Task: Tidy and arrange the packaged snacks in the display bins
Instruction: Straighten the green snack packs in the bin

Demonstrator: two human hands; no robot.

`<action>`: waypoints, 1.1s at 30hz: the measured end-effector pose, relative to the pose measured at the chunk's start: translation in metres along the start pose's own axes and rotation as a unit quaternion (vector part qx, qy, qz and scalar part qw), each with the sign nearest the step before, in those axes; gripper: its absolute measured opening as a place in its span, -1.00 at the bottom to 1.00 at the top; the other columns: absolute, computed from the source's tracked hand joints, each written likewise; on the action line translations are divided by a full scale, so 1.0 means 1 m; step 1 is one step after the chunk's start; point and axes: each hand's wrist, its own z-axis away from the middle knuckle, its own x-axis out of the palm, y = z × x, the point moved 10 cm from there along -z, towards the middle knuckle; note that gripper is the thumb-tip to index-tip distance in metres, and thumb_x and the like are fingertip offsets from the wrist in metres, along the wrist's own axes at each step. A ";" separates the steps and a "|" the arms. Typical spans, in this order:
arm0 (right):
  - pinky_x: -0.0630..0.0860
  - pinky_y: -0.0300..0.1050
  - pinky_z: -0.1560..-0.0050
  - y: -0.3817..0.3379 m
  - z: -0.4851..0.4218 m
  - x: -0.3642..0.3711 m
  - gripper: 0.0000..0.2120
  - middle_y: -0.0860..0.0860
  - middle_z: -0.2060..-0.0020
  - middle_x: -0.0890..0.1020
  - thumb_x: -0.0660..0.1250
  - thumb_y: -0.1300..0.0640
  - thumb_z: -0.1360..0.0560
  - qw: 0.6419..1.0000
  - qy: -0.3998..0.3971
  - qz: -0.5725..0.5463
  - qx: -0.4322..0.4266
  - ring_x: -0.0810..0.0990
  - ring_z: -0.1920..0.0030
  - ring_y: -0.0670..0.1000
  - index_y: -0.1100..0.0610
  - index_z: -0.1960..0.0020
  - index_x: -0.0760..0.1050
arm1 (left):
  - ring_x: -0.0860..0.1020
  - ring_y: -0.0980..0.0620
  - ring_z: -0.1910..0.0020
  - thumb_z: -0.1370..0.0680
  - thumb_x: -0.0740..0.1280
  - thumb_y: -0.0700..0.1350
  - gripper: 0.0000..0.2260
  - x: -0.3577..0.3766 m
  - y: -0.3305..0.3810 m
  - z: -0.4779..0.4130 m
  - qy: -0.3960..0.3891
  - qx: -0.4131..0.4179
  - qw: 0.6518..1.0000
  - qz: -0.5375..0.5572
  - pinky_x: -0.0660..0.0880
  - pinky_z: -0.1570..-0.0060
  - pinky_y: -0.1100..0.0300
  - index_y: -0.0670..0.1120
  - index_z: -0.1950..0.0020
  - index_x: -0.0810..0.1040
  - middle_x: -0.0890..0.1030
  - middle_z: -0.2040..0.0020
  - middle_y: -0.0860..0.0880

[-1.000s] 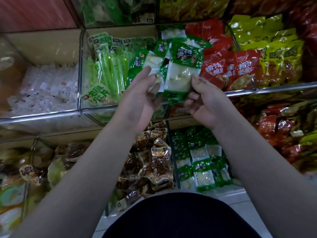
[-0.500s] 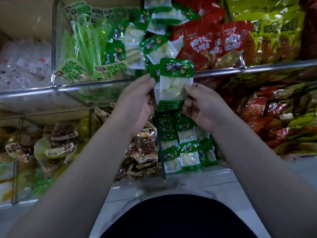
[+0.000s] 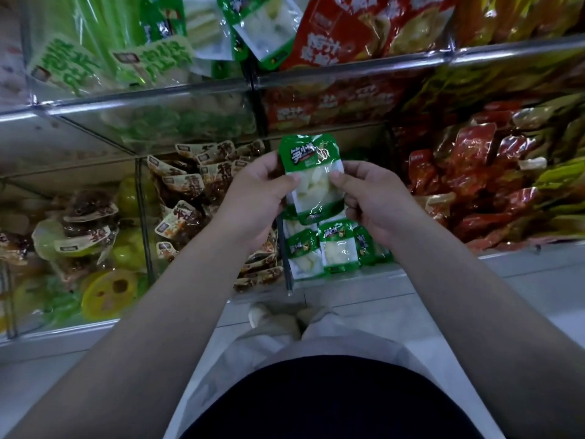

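Both hands pinch one green-and-clear plastic snack packet with pale slices inside (image 3: 311, 179), upright above the lower bins.

The left hand (image 3: 253, 198) presses its thumb on the packet's left edge; the right hand (image 3: 376, 198) thumbs the right edge, fingers curled behind. Directly below lie matching green packets in the clear lower bin (image 3: 329, 248), brown-labelled packets (image 3: 190, 191) to the left, red foil packets (image 3: 474, 185) to the right.

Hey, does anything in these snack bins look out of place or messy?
Yes. In the upper bin, green-and-white packs lie tilted, overlapping the red packs beside them, so the two kinds look mixed. Matching green packs stand in the lower bin. Both hands, left and right, hold one such pack.
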 end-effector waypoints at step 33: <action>0.40 -0.22 -0.10 0.164 -0.041 -0.015 -0.64 0.09 -0.16 0.56 0.32 0.19 -0.57 0.972 0.009 0.201 0.121 0.54 -0.16 0.05 0.25 -0.34 0.44 | 0.54 -0.01 0.07 -0.53 0.32 -0.12 -0.92 0.005 -0.164 -0.005 0.000 -0.198 0.954 -0.224 0.45 0.11 0.17 -0.03 -0.01 0.50 0.58 0.10 -0.01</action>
